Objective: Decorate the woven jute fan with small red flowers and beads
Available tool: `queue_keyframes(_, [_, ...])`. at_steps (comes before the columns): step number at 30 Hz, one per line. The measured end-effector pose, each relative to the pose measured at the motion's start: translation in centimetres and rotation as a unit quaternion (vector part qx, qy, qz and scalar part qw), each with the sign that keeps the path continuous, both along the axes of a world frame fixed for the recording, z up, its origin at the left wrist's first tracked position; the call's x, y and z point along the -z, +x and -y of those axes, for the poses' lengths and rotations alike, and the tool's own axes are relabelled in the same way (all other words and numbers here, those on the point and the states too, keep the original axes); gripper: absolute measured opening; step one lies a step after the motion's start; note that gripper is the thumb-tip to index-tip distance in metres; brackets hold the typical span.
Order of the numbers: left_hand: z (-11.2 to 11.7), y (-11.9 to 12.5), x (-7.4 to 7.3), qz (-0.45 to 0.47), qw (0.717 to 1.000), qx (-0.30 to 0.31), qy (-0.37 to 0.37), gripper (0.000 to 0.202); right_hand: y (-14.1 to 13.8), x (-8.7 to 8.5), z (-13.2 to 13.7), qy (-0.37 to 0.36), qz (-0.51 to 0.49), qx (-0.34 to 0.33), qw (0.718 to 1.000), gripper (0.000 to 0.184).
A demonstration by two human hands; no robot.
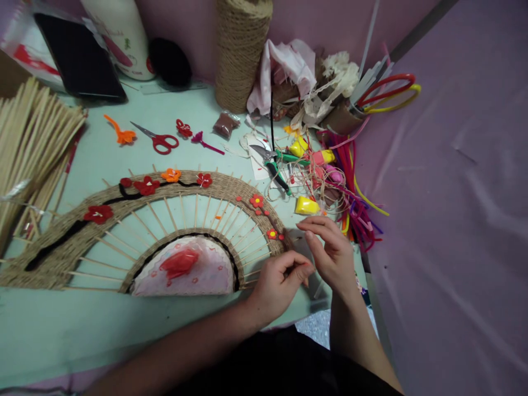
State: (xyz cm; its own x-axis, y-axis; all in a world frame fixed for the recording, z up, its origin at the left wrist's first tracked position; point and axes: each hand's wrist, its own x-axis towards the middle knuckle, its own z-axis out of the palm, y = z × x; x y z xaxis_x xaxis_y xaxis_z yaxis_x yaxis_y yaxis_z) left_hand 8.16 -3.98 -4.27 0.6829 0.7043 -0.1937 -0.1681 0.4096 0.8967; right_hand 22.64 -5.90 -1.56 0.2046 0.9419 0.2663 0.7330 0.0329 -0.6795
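Observation:
A fan-shaped woven panel (pixel 243 184) with thin sticks lies flat, trimmed with red and orange flowers. Near its lower right end, my left hand (pixel 282 283) is closed in a pinch; whatever is between the fingertips is hidden or too small to name. Just beside it, my right hand (pixel 332 253) is raised with fingers loosely bent, thumb and forefinger slightly apart, and nothing visible in it. On the band closest to my hands sit small red-and-yellow flowers (pixel 256 201) on a brown stem. A crumpled red packet (pixel 180 263) rests on the pale half-round centre (pixel 210 275).
Green-handled pruning shears (pixel 277 170) lie among tangled twine and yellow and pink clay packets (pixel 307 206). Red scissors (pixel 159 142) lie behind the panel. Bundled sticks (pixel 33 148) stand left; a phone (pixel 80 60), a bottle (pixel 121 38) and a twine spool (pixel 242 55) line the back.

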Motion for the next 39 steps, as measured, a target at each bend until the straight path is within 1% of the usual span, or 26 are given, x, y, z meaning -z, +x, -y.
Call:
queue_keyframes(2, [-0.1,0.1,0.2,0.004,1.0,-0.022,-0.019,0.027,0.0,-0.9,0.8,-0.041,-0.07,-0.029,0.996,0.021])
queue_keyframes(4, [-0.2,0.2,0.3,0.005,0.998,-0.043,-0.044,0.033,-0.1,-1.3,1.5,-0.068,-0.101,-0.052,0.991,0.021])
queue_keyframes(10, [-0.3,0.3,0.5,0.005,0.994,-0.069,-0.079,0.047,-1.0,-1.2,2.3,-0.084,-0.138,-0.072,0.984,0.028])
queue_keyframes(14, [-0.2,0.2,0.8,0.02,0.993,-0.063,-0.102,0.045,-1.1,-1.2,2.3,-0.086,-0.163,-0.081,0.98,0.03])
queue_keyframes(20, [0.0,0.4,1.7,0.062,0.988,-0.064,-0.124,0.04,-1.0,-1.7,2.1,-0.112,-0.188,-0.101,0.971,0.03])
queue_keyframes(22, [-0.1,0.3,1.6,0.06,0.988,-0.071,-0.126,0.039,-1.0,-1.7,2.1,-0.121,-0.19,-0.109,0.968,0.03])
queue_keyframes(24, [-0.3,0.2,1.2,0.045,0.989,-0.082,-0.113,0.038,-0.9,-1.4,1.9,-0.116,-0.187,-0.1,0.97,0.03])
queue_keyframes(26, [-0.3,0.0,0.7,0.031,0.992,-0.088,-0.084,0.035,-0.7,-0.6,1.4,-0.093,-0.153,-0.055,0.982,0.03])
queue_keyframes(28, [-0.2,-0.1,0.3,0.023,0.995,-0.081,-0.056,0.03,-0.6,0.6,0.4,-0.061,-0.08,-0.001,0.995,0.027])
queue_keyframes(29, [-0.1,-0.2,0.3,0.02,0.996,-0.076,-0.045,0.027,-0.5,1.2,-0.2,-0.052,-0.035,0.013,0.998,0.024])
queue_keyframes(31, [0.2,-0.2,0.4,0.013,0.997,-0.067,-0.031,0.023,-0.3,2.4,-1.4,-0.046,0.038,0.011,0.998,0.02])
queue_keyframes(33, [0.4,-0.2,0.6,0.007,0.998,-0.061,-0.025,0.021,-0.2,3.1,-2.6,-0.049,0.091,0.004,0.995,0.019])
queue_keyframes(36, [0.5,-0.2,0.6,0.0,0.998,-0.056,-0.028,0.02,-0.2,3.4,-3.9,-0.078,0.139,-0.025,0.987,0.02])
queue_keyframes(39, [0.4,-0.1,0.5,-0.003,0.998,-0.055,-0.037,0.021,-0.2,3.3,-4.6,-0.109,0.159,-0.065,0.979,0.018])
